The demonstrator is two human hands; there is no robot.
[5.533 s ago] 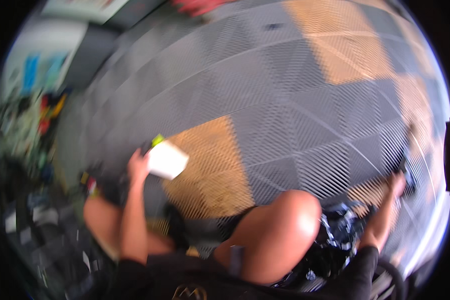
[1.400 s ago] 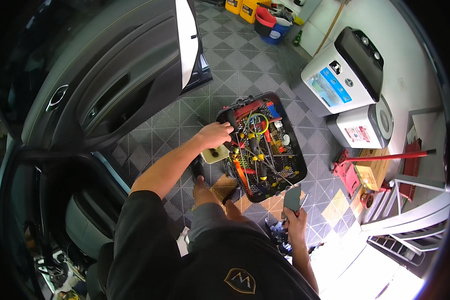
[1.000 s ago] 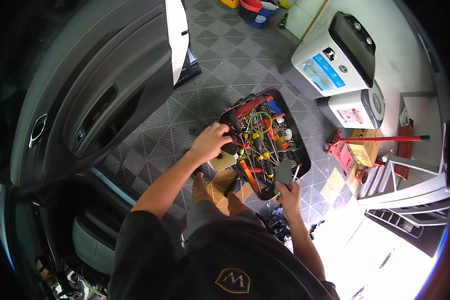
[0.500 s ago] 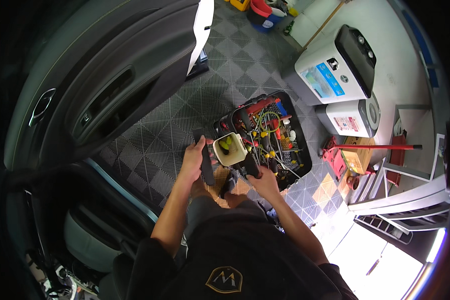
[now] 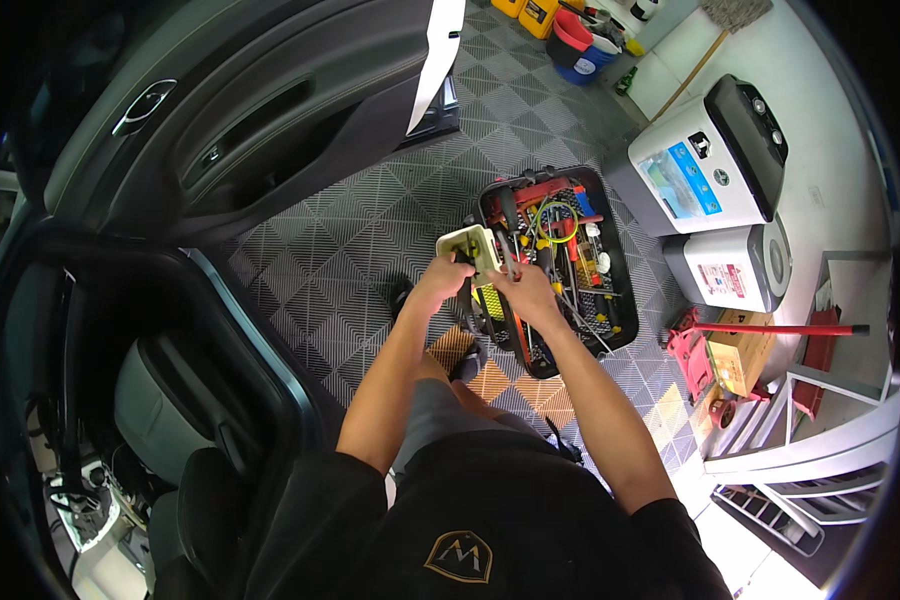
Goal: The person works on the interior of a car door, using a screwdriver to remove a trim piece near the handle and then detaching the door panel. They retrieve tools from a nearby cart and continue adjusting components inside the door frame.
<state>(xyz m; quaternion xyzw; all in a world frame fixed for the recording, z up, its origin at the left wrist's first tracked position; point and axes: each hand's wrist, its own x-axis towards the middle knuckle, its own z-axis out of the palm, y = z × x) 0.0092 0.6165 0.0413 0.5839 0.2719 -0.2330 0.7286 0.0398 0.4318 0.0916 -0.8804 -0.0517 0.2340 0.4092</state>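
A cream square-mouthed container (image 5: 485, 262) with yellow-green and dark items inside sits at the left edge of a black tool tray (image 5: 625, 300). My left hand (image 5: 440, 284) is closed at the container's near left side, its fingertips on a dark piece that overlaps the opening. Beside the container's right side, my right hand (image 5: 526, 296) is closed around a narrow dark strip (image 5: 508, 255). The ends of both dark pieces are partly hidden by my fingers. Screwdrivers, red-handled tools and a yellow-green ring (image 5: 558, 222) fill the tray.
An open car door (image 5: 300, 130) and car seat (image 5: 165, 410) are on my left. To the right stand two white-and-grey appliances (image 5: 705, 180), a red floor jack (image 5: 688, 355) with a long handle, and a cardboard box (image 5: 740, 360). Buckets (image 5: 582, 62) stand at the far end.
Both hands have moved forward and slightly right in view, closer together at the container. The long dark strip in my left hand no longer lies clear to the container's left. The view has shifted.
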